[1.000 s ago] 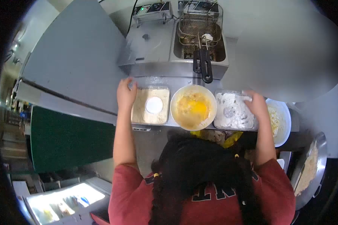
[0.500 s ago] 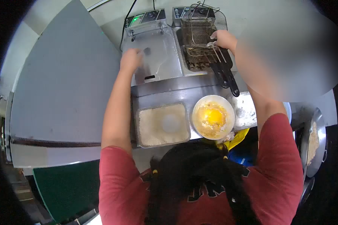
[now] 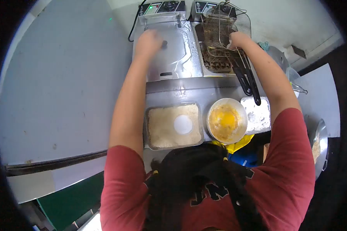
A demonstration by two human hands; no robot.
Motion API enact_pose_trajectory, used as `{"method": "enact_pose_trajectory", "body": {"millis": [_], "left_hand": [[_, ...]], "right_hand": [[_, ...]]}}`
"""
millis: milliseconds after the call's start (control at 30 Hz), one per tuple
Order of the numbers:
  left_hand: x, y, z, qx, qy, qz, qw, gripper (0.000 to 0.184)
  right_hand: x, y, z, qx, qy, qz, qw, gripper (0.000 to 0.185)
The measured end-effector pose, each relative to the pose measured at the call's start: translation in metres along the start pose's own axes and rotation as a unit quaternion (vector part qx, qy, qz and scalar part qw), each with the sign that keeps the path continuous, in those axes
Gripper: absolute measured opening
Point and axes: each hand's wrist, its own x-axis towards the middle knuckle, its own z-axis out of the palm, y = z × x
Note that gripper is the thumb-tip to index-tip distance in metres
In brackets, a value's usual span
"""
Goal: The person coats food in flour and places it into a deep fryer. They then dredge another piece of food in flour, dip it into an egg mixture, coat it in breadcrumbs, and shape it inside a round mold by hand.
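My left hand (image 3: 148,44) is over the metal lid (image 3: 173,61) of the left fryer, just left of the lid's black knob (image 3: 164,44). Motion smears its fingers, so their grip cannot be made out. On the right fryer (image 3: 219,65), wire fry baskets (image 3: 216,32) sit raised and tilted, their black handles (image 3: 253,84) pointing toward me. My right hand (image 3: 238,39) has its fingers closed at the wire of a basket near the base of those handles. Part of the basket is hidden behind the hand.
In front of me stand a clear tray of pale crumbs (image 3: 162,127) with a white disc (image 3: 183,124) on it, a bowl of beaten egg (image 3: 225,119) and a foil-like tray with white powder (image 3: 256,115). A large grey panel (image 3: 61,84) rises on the left.
The view has shifted, so the counter appears farther right. My left hand has moved farther back along the lid, beside its knob. The right hand stays at the basket.
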Motion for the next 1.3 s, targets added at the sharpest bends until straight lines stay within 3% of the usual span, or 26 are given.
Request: {"method": "enact_pose_trajectory", "body": {"millis": [100, 433, 1233, 1300], "left_hand": [[-0.002, 0.003, -0.005, -0.013, -0.034, -0.047, 0.998, 0.034], [-0.007, -0.001, 0.001, -0.022, 0.006, -0.051, 0.998, 0.030], [-0.009, 0.006, 0.005, -0.034, 0.014, -0.053, 0.998, 0.035], [-0.009, 0.007, 0.001, -0.036, 0.025, -0.043, 0.998, 0.035]], "right_hand": [[0.005, -0.001, 0.005, 0.006, 0.006, 0.004, 1.000, 0.061], [0.015, -0.003, 0.015, 0.002, 0.018, 0.002, 1.000, 0.052], [0.012, -0.002, 0.013, 0.039, 0.027, -0.010, 0.999, 0.068], [0.011, 0.006, 0.016, 0.108, 0.063, -0.030, 0.992, 0.068]]}}
